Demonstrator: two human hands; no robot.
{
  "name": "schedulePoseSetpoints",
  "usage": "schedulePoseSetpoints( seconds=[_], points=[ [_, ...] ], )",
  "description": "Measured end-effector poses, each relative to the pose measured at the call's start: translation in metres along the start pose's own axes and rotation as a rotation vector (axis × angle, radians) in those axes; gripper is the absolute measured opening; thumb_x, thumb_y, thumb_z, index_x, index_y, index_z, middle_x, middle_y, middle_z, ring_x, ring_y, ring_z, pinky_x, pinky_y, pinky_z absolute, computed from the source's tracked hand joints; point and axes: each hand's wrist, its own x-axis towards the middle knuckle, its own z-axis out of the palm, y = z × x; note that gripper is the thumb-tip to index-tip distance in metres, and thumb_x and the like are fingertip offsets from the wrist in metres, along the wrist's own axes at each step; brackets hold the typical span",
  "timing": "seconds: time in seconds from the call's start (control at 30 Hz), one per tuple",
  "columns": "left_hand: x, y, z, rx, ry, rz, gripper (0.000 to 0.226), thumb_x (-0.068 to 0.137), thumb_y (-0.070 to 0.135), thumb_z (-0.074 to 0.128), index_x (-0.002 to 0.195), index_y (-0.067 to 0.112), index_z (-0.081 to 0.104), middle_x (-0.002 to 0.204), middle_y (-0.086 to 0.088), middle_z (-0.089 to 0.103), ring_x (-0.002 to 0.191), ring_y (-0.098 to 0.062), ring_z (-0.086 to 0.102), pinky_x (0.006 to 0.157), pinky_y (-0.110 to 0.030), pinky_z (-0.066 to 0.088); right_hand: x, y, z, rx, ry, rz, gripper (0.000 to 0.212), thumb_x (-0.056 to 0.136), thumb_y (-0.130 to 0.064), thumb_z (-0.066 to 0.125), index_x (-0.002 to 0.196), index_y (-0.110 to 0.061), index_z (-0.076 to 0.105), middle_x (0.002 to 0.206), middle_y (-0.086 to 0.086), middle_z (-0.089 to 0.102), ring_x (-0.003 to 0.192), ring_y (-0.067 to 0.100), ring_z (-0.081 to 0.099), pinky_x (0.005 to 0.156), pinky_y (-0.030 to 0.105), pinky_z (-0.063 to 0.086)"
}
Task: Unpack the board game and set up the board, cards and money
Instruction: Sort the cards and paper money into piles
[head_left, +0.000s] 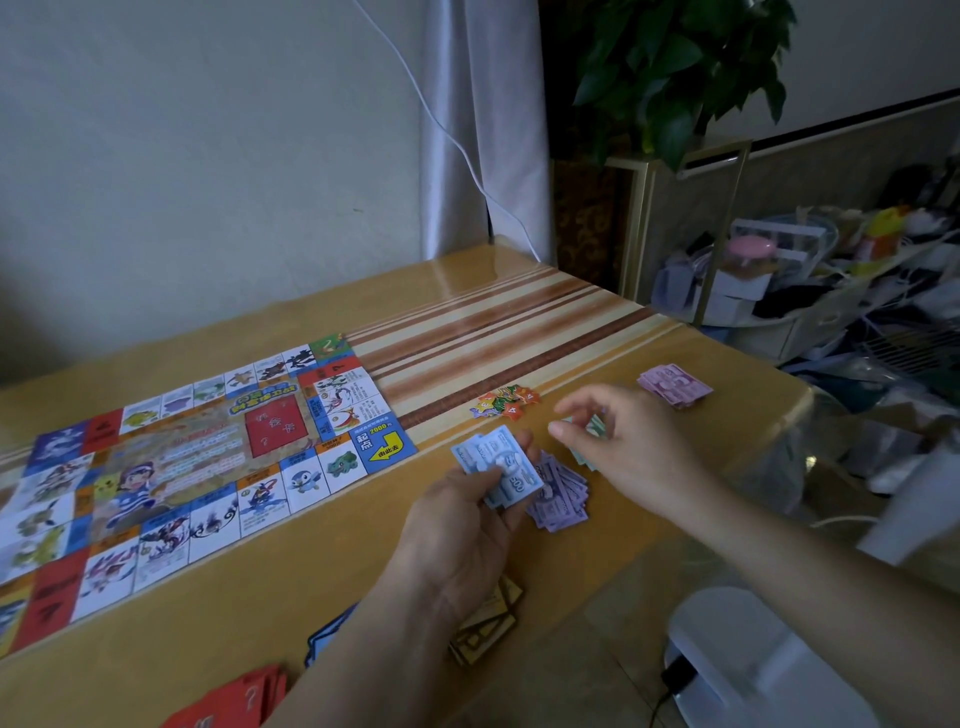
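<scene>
L hand (457, 535) grips blue notes (498, 457) above purple pile (563, 499) on desk (311, 597). R hand (634, 447) curls over green notes (595, 427), grip unclear. Best sort by colour, square each stack, keep piles apart nr board (208, 467).

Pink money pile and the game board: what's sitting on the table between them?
A small heap of colourful numbered tokens on the striped table, in the head view. The right hand hovers over that stretch too.
</scene>
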Motion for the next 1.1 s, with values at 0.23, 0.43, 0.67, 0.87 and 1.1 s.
schedulePoseSetpoints(
  seconds=[0.23,0.43,0.67,0.87,1.1],
  points=[
    [-0.005,-0.006,0.007,0.164,-0.045,0.086,0.023,0.097,0.004,0.040,0.107,-0.001,0.060,0.090,-0.016,0.072,0.078,-0.021,0.070,0.064,-0.026,0.059,-0.020,-0.013,0.014,0.437,-0.226,0.205,0.018,0.081,-0.026,0.072,0.067,-0.021,0.063,0.058,-0.010,0.063,0.055,-0.004,0.056,0.056,0.013,0.041],
    [-0.008,-0.005,0.010,0.157,0.014,0.113,0.027,0.099,0.019,0.042,0.100,-0.001,0.060,0.077,-0.014,0.073,0.066,-0.018,0.070,0.058,-0.027,0.058,-0.020,-0.012,0.014,0.496,-0.279,0.261,0.025,0.087,-0.026,0.065,0.065,-0.015,0.064,0.051,-0.010,0.057,0.056,0.004,0.052,0.060,0.019,0.040],
    [-0.013,-0.008,0.020,0.248,-0.074,0.138,0.034,0.101,0.022,0.036,0.091,0.000,0.061,0.070,-0.013,0.071,0.060,-0.018,0.068,0.055,-0.025,0.056,-0.019,-0.007,0.009,0.527,-0.294,0.299,0.032,0.090,-0.028,0.062,0.058,-0.025,0.065,0.052,-0.008,0.057,0.055,0.003,0.051,0.064,0.022,0.040],
    [0.007,-0.010,0.032,0.458,-0.023,0.127,0.026,0.099,0.029,0.041,0.097,0.010,0.059,0.093,-0.018,0.070,0.088,-0.025,0.070,0.083,-0.039,0.056,-0.012,-0.011,-0.001,0.639,-0.299,0.296,0.020,0.093,-0.021,0.056,0.078,-0.019,0.069,0.055,-0.012,0.062,0.052,-0.005,0.056,0.053,0.010,0.039],
    [0.020,0.003,0.038,1.015,-0.060,0.403,0.024,0.100,0.029,0.044,0.120,0.030,0.057,0.106,0.014,0.062,0.089,0.001,0.061,0.076,-0.014,0.049,0.023,0.015,-0.031,0.230,-0.045,0.224,0.014,0.090,-0.024,0.063,0.103,-0.019,0.066,0.090,-0.006,0.070,0.079,0.007,0.064,0.070,0.026,0.050]
  ],
)
